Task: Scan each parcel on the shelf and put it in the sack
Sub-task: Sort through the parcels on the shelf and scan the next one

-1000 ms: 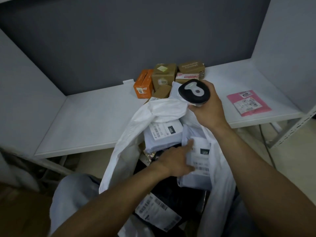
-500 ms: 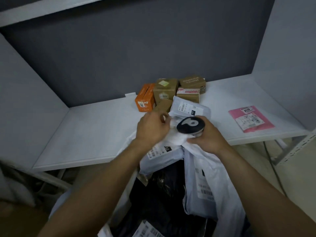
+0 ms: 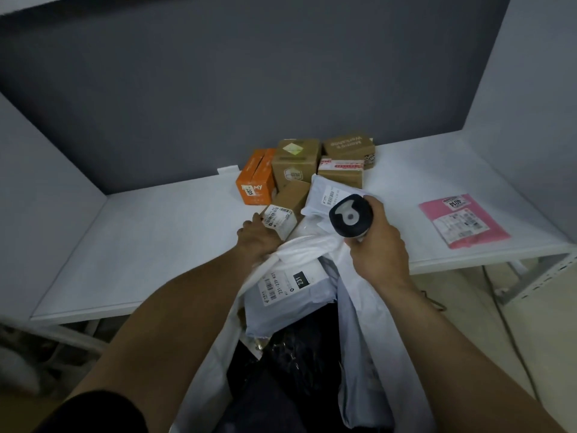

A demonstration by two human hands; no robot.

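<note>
My left hand [image 3: 256, 237] grips the near end of a small brown box [image 3: 288, 203] with a white barcode label, lying on the white shelf [image 3: 162, 239]. My right hand [image 3: 379, 250] holds a black and grey scanner [image 3: 351, 215] and pinches the rim of the white sack [image 3: 307, 250] at the shelf's front edge. Inside the sack lie a grey mailer marked 231 [image 3: 290, 292] and dark parcels [image 3: 290, 370]. A white mailer [image 3: 327, 196] rests on the shelf just behind the scanner.
Behind the small box stand an orange box [image 3: 256, 178] and three brown cartons [image 3: 296, 162] against the dark back wall. A pink mailer [image 3: 463, 220] lies at the shelf's right end. Grey side walls close the shelf. A cable [image 3: 499, 310] runs on the floor at the right.
My left hand left the parcels in the sack, rose to the shelf and closed on the small brown box. My right hand stayed on the sack rim with the scanner.
</note>
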